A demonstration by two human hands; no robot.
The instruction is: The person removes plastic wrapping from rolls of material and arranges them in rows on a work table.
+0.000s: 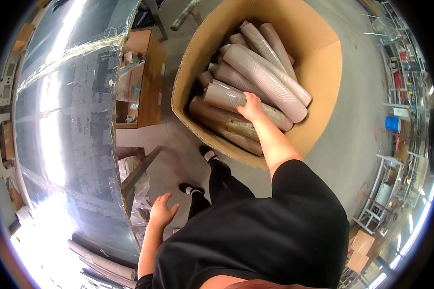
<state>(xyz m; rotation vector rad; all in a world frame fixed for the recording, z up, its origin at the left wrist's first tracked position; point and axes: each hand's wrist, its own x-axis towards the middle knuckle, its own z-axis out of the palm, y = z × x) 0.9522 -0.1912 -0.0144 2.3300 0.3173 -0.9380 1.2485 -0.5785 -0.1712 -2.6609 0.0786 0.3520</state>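
Note:
My right hand [250, 107] reaches down into a large cardboard box [325, 62], its fingers closed over the top of a brownish-grey roll of sheet material [222, 96]. The fingers' undersides are hidden. Across the pile beside it lies a roll with a curved-line pattern [267, 79], shiny as if wrapped in clear film. Several more rolls are heaped around, among them a darker brown roll [226, 124] along the near wall. My left hand [164, 211] hangs in the air near the table's edge, fingers apart and holding nothing.
A long table with a dark, glossy, patched top [82, 130] runs along my left. Beside it stands a smaller box [152, 82] with packets inside. Two rolls [103, 262] lie at the table's near end. Metal racks [378, 192] and a blue drum [393, 124] stand far right.

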